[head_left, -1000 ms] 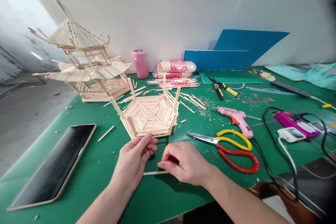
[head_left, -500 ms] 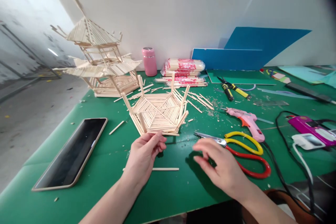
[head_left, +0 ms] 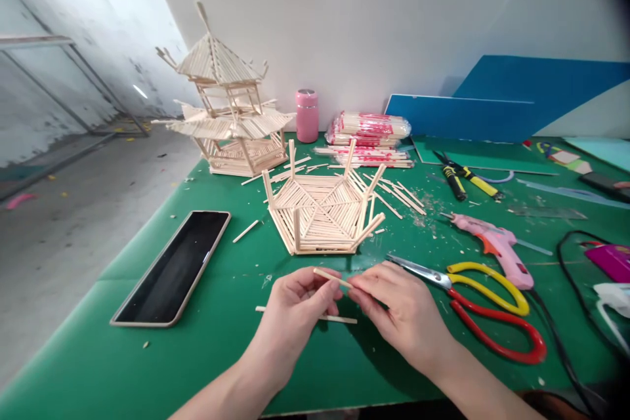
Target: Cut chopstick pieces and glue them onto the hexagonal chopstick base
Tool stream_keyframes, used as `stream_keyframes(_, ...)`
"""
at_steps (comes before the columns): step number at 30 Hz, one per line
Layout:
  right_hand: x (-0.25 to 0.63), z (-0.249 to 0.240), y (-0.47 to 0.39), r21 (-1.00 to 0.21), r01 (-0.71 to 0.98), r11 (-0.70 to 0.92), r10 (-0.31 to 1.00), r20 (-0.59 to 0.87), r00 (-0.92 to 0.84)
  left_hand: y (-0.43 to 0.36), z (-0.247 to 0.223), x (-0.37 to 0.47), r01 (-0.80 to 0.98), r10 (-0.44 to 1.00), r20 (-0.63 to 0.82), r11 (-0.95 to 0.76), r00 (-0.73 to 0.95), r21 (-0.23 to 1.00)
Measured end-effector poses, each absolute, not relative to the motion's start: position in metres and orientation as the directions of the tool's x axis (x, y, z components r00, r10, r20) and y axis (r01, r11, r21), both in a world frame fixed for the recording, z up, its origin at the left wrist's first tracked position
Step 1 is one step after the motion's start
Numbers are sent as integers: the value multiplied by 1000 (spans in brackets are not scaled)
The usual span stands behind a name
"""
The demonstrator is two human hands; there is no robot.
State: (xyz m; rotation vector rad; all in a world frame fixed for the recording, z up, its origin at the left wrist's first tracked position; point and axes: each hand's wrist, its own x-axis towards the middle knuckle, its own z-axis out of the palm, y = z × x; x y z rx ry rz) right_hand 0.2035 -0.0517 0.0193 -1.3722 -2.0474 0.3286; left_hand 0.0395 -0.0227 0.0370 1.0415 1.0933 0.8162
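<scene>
A short thin wooden stick (head_left: 331, 276) is pinched between the fingertips of my left hand (head_left: 301, 308) and my right hand (head_left: 398, 307), held above the table just in front of the stick base. That hexagonal base (head_left: 319, 210) is laid with sticks in a web pattern, with several short posts standing at its corners; the front-right post leans outward. Under my left hand another wooden stick (head_left: 339, 319) lies on the table, its middle hidden by the hand. Scissors (head_left: 438, 277) with yellow and red handles lie open beside my right hand.
A stick pagoda (head_left: 226, 125) stands at the back left, near a pink flask (head_left: 308, 117) and wrapped stick bundles (head_left: 369, 131). A phone (head_left: 172, 269) lies left. To the right are a pink glue gun (head_left: 492, 246), pliers (head_left: 467, 177) and cables (head_left: 556, 328).
My left hand has drawn back from the base's front edge with the short stick. My right hand has come over to it and now grips the stick's other end. The view has shifted left.
</scene>
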Motion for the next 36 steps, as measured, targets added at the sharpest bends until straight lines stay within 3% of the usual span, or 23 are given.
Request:
stream_keyframes(3, 207, 14, -48, -481, 777, 405, 908, 309, -282, -19, 39, 24, 163, 968, -174, 145, 181, 976)
stream_keyframes(5, 207, 10, -46, -440, 805, 397, 914, 270, -303, -16, 38, 15, 363, 974, 77, -152, 212, 919)
stream_keyframes(8, 203, 7, -45, -388, 836, 389, 917, 245, -314, -17, 29, 5, 539, 800, 342, -589, 492, 602)
stream_keyframes(11, 198, 7, -47, -398, 832, 387, 921, 213, -327, -22, 12, 0, 573, 649, 376, -761, 662, 305)
stream_keyframes(14, 209, 9, -48, -443, 819, 364, 931, 206, -302, -26, -5, -3, 570, 590, 370, -803, 718, 173)
stream_keyframes(17, 246, 17, -47, -420, 875, 239, 922, 381, -69, -27, -14, -6, 555, 552, 378, -824, 743, 110)
stream_keyframes(20, 293, 35, -45, -319, 947, -50, 657, 703, 272, -27, -17, -8, 558, 547, 382, -825, 744, 95)
stream_keyframes(22, 312, 46, -41, -312, 927, -209, 471, 799, 375, -28, -18, -9, 563, 554, 400, -819, 730, 108)
stream_keyframes(23, 315, 50, -38, -313, 923, -226, 445, 809, 383, -28, -18, -9, 567, 560, 404, -816, 723, 116)
stream_keyframes(24, 313, 50, -33, -293, 934, -203, 473, 806, 355, -28, -19, -9, 570, 565, 409, -812, 716, 125)
stream_keyframes(26, 302, 45, -19, -191, 981, -19, 679, 718, 153, -29, -19, -9, 580, 581, 411, -802, 702, 143)
stream_keyframes(27, 294, 39, -11, -126, 985, 120, 823, 568, -28, -29, -18, -9, 588, 590, 413, -795, 694, 149)
stream_keyframes(28, 286, 33, -3, -97, 976, 192, 872, 473, -125, -29, -17, -8, 594, 596, 418, -790, 686, 153)
stream_keyframes(31, 268, 19, 17, -44, 952, 304, 909, 312, -276, -29, -7, -8, 598, 594, 400, -791, 698, 131)
stream_keyframes(36, 266, 18, 26, 38, 922, 384, 894, 232, -382, -30, 9, -8, 590, 592, 262, -802, 762, 96)
